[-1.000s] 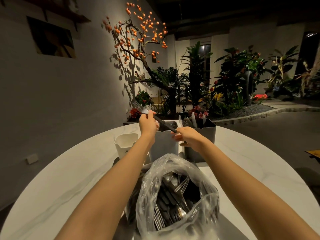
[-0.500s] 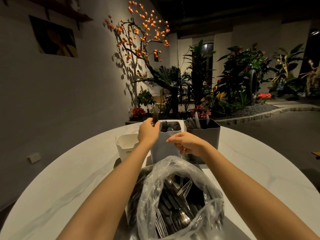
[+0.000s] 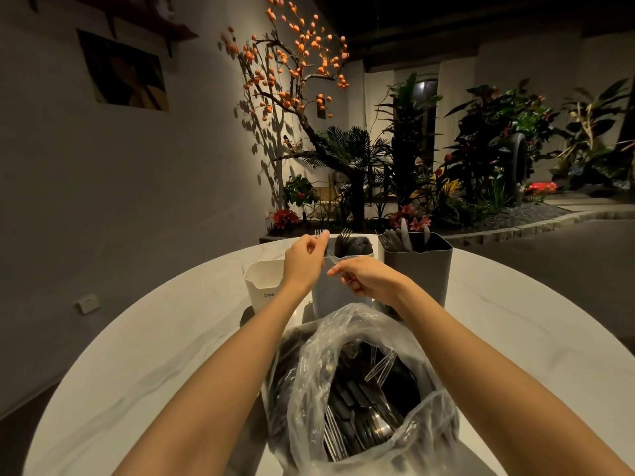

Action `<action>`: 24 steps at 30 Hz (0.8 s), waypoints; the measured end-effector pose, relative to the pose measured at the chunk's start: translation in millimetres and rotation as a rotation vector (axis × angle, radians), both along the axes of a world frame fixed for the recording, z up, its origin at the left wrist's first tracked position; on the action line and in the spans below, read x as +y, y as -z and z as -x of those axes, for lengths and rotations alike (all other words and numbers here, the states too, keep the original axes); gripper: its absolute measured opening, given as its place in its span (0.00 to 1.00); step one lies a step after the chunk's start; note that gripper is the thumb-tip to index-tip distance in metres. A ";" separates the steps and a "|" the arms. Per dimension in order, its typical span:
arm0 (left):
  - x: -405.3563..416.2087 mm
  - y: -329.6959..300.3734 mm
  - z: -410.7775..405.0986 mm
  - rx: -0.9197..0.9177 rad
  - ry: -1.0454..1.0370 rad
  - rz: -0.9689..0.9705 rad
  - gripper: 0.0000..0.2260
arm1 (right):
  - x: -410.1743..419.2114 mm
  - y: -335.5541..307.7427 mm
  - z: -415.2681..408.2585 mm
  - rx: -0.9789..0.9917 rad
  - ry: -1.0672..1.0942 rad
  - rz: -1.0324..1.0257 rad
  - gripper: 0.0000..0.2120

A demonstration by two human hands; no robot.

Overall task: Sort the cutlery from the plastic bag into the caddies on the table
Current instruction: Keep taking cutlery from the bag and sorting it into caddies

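From the head view — the only one there is — a person's two bare forearms reach out over a round white marble-look table; the left hand is raised just in front of the middle caddy, fingers curled, pinching a clear plastic fork whose tines poke up above the fingertips; the fork's handle slants down toward the right hand, whose fingers are curled in too and seem to hold the lower end of it, though how firmly I cannot tell.

Three caddies stand in a row at the far side of the table: a white caddy on the left, partly behind the left wrist; a pale grey caddy in the middle with dark forks standing up in it; a dark grey caddy on the right, just beside the middle one, with pale knives and other handles sticking out of its top.

Nearest the person, between the two forearms, sits the clear plastic bag, its mouth gaping open — inside lies a loose heap of cutlery, mostly dark handles with some clear plastic forks and a few metal pieces among them.

Beyond the table stands a bare-branched tree with orange fruits against the wall, with a bed of leafy plants to its right; a dim picture hangs on the left wall.
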State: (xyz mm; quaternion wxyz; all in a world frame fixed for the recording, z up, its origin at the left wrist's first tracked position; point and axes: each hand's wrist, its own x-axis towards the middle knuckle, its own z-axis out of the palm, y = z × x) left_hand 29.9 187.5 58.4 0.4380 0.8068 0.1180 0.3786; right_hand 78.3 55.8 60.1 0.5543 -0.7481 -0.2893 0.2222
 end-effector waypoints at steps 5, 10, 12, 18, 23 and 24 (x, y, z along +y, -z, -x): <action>9.2 1.9 13.3 0.076 -0.009 -0.082 0.09 | 14.3 1.2 12.6 -0.032 -0.063 -0.031 0.12; 31.1 0.7 27.9 0.042 -0.087 -0.103 0.05 | 33.9 0.2 23.6 -0.054 -0.153 0.054 0.10; 43.4 0.2 34.7 0.001 -0.158 -0.097 0.05 | 40.6 1.8 24.6 -0.071 -0.171 0.097 0.11; 73.4 -2.8 45.4 -0.124 -0.268 0.002 0.04 | 53.1 3.4 26.9 -0.057 -0.171 0.105 0.18; 89.2 1.7 34.1 -0.107 -0.266 0.021 0.06 | 65.8 7.8 30.5 -0.056 -0.258 0.162 0.17; 92.3 3.0 30.5 -0.099 -0.263 0.019 0.06 | 68.3 9.1 30.8 -0.065 -0.273 0.184 0.18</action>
